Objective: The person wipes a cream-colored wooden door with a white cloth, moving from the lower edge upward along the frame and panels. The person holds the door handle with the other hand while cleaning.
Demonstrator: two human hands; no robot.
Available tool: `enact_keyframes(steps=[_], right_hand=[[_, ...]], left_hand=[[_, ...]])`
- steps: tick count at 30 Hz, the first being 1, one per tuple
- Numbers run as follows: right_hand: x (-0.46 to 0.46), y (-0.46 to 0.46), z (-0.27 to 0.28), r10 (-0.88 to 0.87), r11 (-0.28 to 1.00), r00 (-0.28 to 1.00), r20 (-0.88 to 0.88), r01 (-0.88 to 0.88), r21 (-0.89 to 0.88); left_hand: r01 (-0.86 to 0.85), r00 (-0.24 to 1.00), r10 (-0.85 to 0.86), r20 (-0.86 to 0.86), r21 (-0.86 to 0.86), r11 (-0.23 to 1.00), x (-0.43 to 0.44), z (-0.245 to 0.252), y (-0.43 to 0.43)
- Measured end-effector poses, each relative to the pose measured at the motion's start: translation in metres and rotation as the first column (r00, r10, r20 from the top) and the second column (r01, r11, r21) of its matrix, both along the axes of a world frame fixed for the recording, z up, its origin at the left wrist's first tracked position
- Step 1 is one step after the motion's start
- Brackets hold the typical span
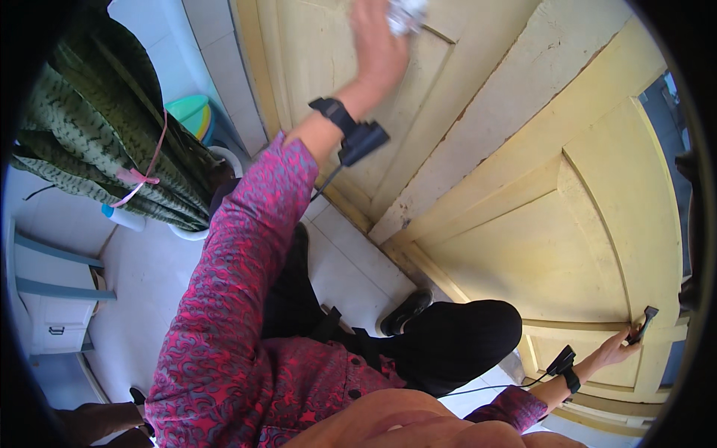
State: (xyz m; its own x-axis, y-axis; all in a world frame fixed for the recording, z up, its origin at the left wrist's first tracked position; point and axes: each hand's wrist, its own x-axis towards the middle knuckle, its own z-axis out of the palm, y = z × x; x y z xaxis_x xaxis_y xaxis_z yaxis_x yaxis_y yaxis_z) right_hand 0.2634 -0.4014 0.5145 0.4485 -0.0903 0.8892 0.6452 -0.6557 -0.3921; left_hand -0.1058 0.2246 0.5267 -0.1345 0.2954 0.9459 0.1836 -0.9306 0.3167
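My left hand (378, 53) is at the top of the view, in front of a pale yellow panelled wooden door surface (313, 61). It holds a crumpled whitish cloth or wipe (408, 15), blurred and cut off by the upper edge. Far to the right, my right hand (611, 350) is closed around a dark handle (644, 325), apparently a pull fixed to a second yellow door panel (526, 246). Between the two panels runs a worn, chipped door edge (476, 134). Each wrist wears a black strap with a cabled device.
A tall snake plant (106, 123) tied with pink ribbon stands in a white pot (185, 231) at left, near colourful plastic basins (193, 115). A white bottle (126, 218) lies behind it. Lower left are a white cabinet (59, 322) and another person's leg (101, 420).
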Motion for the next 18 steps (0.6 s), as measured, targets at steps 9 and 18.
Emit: enact_keyframes(steps=[9, 18], right_hand=[[-0.009, 0.005, 0.009, -0.064, 0.995, 0.997, 0.053, 0.067, -0.068], [-0.027, 0.02, 0.016, -0.073, 0.996, 0.997, 0.021, 0.074, -0.048]], left_hand=[[0.306, 0.945, -0.328, 0.02, 0.308, 0.901, 0.023, 0.062, -0.04], [0.162, 0.975, -0.125, -0.185, 0.197, 0.967, 0.025, -0.104, -0.063]])
